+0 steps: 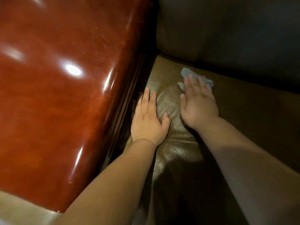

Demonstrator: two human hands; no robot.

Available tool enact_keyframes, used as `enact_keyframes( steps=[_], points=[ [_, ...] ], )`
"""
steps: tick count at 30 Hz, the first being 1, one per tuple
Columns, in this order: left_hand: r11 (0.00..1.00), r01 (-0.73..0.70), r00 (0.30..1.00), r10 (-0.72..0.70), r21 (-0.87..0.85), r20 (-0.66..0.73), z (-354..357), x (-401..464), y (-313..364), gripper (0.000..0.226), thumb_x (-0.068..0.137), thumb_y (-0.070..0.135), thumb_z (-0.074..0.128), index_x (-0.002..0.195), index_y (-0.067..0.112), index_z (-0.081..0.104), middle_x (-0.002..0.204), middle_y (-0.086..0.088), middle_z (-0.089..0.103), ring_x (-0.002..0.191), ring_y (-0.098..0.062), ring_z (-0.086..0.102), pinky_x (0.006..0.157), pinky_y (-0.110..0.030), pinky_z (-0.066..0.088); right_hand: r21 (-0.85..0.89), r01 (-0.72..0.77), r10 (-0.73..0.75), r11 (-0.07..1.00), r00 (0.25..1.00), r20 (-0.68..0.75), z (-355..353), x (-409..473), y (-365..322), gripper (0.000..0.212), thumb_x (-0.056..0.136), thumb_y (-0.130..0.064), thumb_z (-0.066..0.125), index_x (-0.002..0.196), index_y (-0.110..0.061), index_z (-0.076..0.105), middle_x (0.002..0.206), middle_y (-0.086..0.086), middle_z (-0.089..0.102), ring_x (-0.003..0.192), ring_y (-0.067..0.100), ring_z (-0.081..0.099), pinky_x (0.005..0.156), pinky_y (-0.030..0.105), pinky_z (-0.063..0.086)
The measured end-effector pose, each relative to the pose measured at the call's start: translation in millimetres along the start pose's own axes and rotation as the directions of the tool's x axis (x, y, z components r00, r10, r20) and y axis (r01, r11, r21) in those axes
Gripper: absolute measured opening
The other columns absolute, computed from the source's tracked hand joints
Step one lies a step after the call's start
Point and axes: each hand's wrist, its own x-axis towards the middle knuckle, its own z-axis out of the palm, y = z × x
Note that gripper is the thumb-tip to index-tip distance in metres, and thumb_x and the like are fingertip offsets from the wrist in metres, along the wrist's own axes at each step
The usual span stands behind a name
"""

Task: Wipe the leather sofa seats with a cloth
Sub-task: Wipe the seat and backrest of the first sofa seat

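Far left: glossy wood armrest (65, 78), untouched and not part of the job as I read it.

Next: my left hand (148, 117), flat on the seat (175, 143) right at the armrest edge. Fingers straight, palm down, holding nothing. My guess is it's just bracing me.

Middle: the seat, pebbled brown leather, catching light between my hands. I can't tell wiped from unwiped by the sheen; no visible streaks or dust line.

Right: my right hand (197, 101), fingers spread and nearly straight, pressing the cloth (193, 77) down onto the seat. Not gripping it, just pinning it flat under the fingers. The cloth is grey and crumpled, poking out past my fingertips, sitting near the back of the seat close to the backrest (227, 30). The hand is blurred.

Progress, as a judgement: mid-wipe on the rear left corner of this seat. The rest of the seat, off to the right and toward the front, is in shadow, so no call on that. Other seats aren't in view; I'd assume they're left to do.
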Motion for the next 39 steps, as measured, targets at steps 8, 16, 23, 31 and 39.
enact_keyframes(
  steps=[8,16,23,31,39],
  points=[
    [0.993,0.116,0.977,-0.107,-0.035,0.185,-46.4,3.0,15.3,0.075,0.102,0.047,0.051,0.167,0.025,0.020,0.176,0.006,0.007,0.160,-0.018,0.015,0.125,-0.037,0.024,-0.050,0.308,-0.296,0.950,0.941,0.166,-22.5,-29.2,11.2,0.062,0.111,-0.043,0.024,0.166,-0.023,0.007,0.174,-0.001,0.007,0.160,0.017,0.000,0.126,0.034,-0.001],
    [0.990,0.037,0.992,-0.020,-0.133,0.127,-38.1,-122.6,-49.3,0.080,0.099,0.041,0.045,0.167,0.008,0.018,0.174,-0.003,0.015,0.157,0.006,0.000,0.125,-0.013,0.005,-0.049,0.200,-0.199,0.978,0.979,0.031,14.3,-22.8,-31.4,0.067,0.103,-0.039,0.022,0.164,-0.009,0.024,0.171,0.011,0.020,0.159,0.033,0.012,0.130,0.046,0.008],
    [0.992,0.029,0.993,-0.014,-0.123,0.121,-33.5,-122.5,-51.0,0.083,0.097,0.041,0.046,0.167,0.008,0.015,0.176,-0.005,0.012,0.158,0.000,0.003,0.124,-0.013,0.005,-0.128,0.481,-0.473,0.867,0.877,0.088,17.1,-33.7,-26.1,0.061,0.108,-0.034,0.030,0.163,-0.010,0.027,0.170,0.010,0.024,0.158,0.031,0.020,0.129,0.045,0.011],
    [0.990,-0.025,0.995,0.038,-0.137,0.095,-26.9,-122.9,-54.3,0.084,0.097,0.036,0.049,0.166,0.001,0.016,0.175,-0.011,0.012,0.161,-0.008,0.002,0.128,-0.019,0.004,-0.096,0.394,-0.394,0.914,0.919,0.021,28.8,-27.3,-67.2,0.066,0.103,-0.035,0.029,0.161,-0.005,0.030,0.168,0.015,0.028,0.157,0.037,0.021,0.128,0.050,0.016],
    [0.983,-0.027,0.997,0.040,-0.179,0.069,-21.9,-123.9,-58.6,0.089,0.094,0.038,0.052,0.168,0.009,0.012,0.175,0.000,0.005,0.161,-0.006,0.003,0.127,-0.018,0.005,-0.173,0.492,-0.481,0.853,0.871,0.104,12.7,33.9,-57.9,0.061,0.105,-0.036,0.026,0.156,-0.003,0.035,0.166,0.019,0.030,0.157,0.037,0.021,0.127,0.050,0.017]
  ],
)
